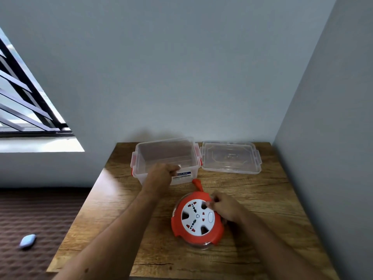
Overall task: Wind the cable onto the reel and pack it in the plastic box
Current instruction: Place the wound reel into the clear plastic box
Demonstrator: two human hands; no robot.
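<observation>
An orange and white cable reel [196,220] with sockets on its face lies flat on the wooden table [262,219]. Its orange handle [197,184] points toward the box. My right hand [225,207] rests on the reel's right side, fingers pinched at a hole in the white face. No loose cable shows. The clear plastic box [167,156] with red clips stands open at the back of the table. My left hand [163,174] grips the box's near rim.
The box's clear lid [231,157] lies flat to the right of the box. Grey walls close the table at the back and right. A brown mattress with a small pale blue object [27,241] lies to the left.
</observation>
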